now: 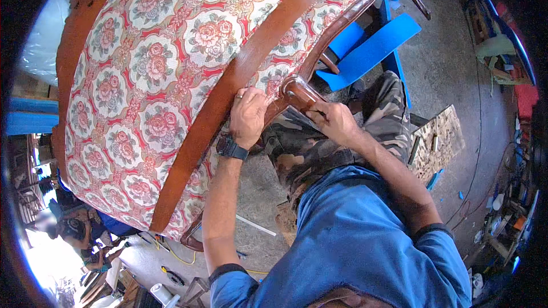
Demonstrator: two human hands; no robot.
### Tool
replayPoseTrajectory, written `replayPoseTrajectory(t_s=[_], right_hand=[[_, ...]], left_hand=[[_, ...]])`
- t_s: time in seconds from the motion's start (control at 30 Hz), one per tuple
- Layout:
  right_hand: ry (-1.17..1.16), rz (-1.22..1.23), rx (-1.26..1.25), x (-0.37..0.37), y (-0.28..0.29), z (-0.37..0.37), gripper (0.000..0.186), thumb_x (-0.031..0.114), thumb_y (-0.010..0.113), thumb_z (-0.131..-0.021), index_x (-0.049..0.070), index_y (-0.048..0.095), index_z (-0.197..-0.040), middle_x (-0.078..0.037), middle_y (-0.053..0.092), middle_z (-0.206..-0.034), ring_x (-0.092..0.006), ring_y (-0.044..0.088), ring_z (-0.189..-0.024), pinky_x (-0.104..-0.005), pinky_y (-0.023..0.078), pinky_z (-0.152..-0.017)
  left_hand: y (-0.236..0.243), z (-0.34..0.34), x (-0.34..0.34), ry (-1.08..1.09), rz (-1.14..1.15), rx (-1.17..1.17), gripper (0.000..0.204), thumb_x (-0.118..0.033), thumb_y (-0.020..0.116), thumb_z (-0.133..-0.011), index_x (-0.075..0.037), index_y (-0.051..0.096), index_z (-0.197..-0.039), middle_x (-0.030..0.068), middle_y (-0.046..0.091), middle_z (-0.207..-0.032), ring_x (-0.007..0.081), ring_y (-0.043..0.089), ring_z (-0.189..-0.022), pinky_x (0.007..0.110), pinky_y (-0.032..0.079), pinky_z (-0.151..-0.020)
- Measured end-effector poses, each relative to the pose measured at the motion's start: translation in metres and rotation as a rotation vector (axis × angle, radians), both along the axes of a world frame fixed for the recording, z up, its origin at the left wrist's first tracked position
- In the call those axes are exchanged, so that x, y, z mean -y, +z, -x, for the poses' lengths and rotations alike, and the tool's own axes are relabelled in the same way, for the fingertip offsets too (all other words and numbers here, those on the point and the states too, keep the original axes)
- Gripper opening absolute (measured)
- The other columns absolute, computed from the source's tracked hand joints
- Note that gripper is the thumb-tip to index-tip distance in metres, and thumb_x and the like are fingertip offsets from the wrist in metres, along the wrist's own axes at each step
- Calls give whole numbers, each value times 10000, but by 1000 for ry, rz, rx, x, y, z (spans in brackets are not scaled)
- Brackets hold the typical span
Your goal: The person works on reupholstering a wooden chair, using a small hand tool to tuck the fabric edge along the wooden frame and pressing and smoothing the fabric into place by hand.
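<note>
A large upholstered piece of furniture [154, 63] in red and cream rose-patterned fabric fills the upper left. A long brown strip [208, 117] lies diagonally across it. My left hand [249, 115], with a dark watch at the wrist, presses curled fingers at the fabric's edge beside the strip. Just right of it, a carved wooden scroll [298, 92] ends part of the polished frame. My right hand [335, 121] is closed in a pinch against the scroll's lower right side. What either hand's fingertips hold is hidden or too small to make out.
Bright blue sheet pieces [374, 51] lie beyond the frame, at upper right. A patterned board [439, 142] rests on the concrete floor at right. Assorted items [505, 228] crowd the right edge. At lower left, another person [85, 228] is near some tools and wood pieces.
</note>
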State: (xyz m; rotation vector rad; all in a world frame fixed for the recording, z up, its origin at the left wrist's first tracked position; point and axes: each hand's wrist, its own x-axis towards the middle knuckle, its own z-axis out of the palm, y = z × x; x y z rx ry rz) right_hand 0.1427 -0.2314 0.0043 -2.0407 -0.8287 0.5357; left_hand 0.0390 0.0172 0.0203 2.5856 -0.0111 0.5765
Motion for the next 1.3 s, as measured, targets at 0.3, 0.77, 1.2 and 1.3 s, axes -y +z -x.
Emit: replayPoseTrajectory(t_s=[0.3,0.77,1.2,1.3], right_hand=[[-15,-17,8,1,-7,0,184,230,705,-965,51,740,-991,-241,720,-910,-440,720,-867,-526,566,-768],[-6,-21,3,5,-10,-4,197,240,697,-968,56,751,-1013,-245,724,-916,-446,717,-875,-527,569,-773],[-14,-15,21,-3,-5,2,183,237,700,-961,67,754,-1000,-238,722,-915,-443,714,-887,-526,567,-785],[-1,12,-27,-1,-5,2,162,211,699,-958,67,739,-1020,-241,716,-938,-443,709,-898,-526,563,-789]], left_hand=[[-2,16,-3,-20,60,-18,151,-57,747,-920,-21,757,-1066,97,685,-1093,320,630,-1041,425,521,-907],[-2,9,1,115,535,-123,170,-100,554,-1064,21,663,-1016,81,623,-1002,207,605,-941,323,483,-898],[-9,-28,34,55,1699,277,283,-322,519,-1138,-87,570,-989,-32,489,-772,113,573,-710,277,482,-686],[-4,-26,37,222,1673,253,297,-350,532,-1134,-105,566,-970,-81,397,-709,16,301,-548,220,233,-445]])
